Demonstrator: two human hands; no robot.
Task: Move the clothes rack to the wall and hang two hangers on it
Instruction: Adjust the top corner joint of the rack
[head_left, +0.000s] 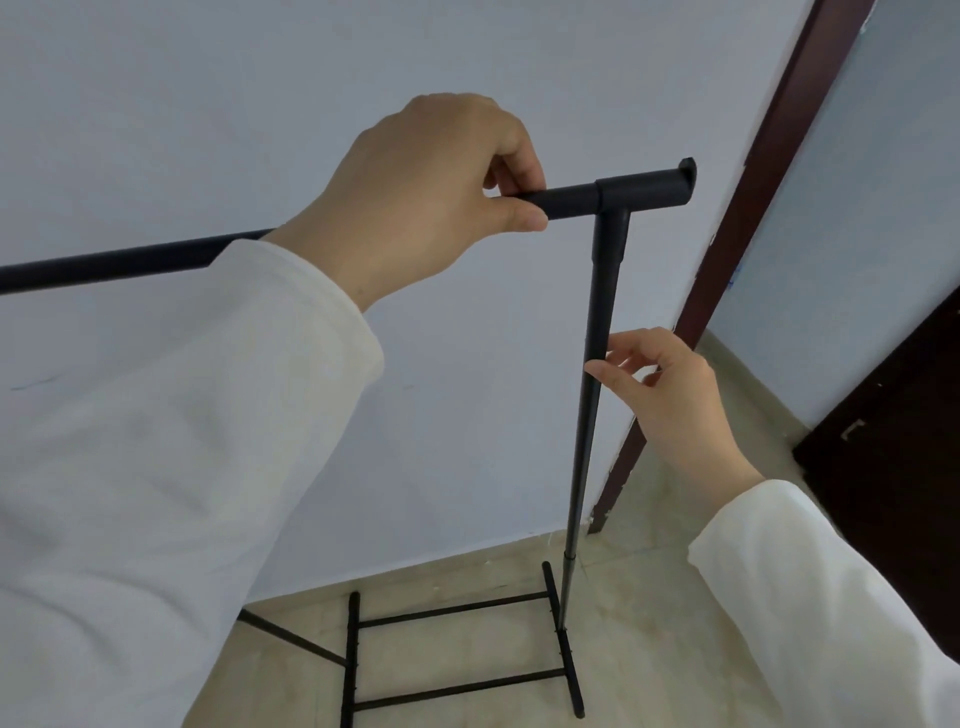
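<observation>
Head view looks down along a pale wall (182, 104) that fills most of the scene, meeting a beige tiled floor (649, 649) at the bottom. A dark brown door frame (769, 171) slants up the right side. Standing just in front of the wall is the black clothes rack (592, 415): its top bar runs across from the left edge to a capped end on the right, one upright post drops from a T-joint, and its feet and cross rails rest on the floor below.

Both arms reach forward in loose cream sleeves (156, 467). The left hand (415, 192) is raised, wrist bent, its back toward me, with thumb beneath and fingers curled over the top bar, clamped on it just left of the T-joint. The right hand (670, 389) sits lower, beside the upright post. Its fingers are loosely curled and spread apart, with the tips of the thumb and forefinger touching the post's right side rather than wrapped round it.
</observation>
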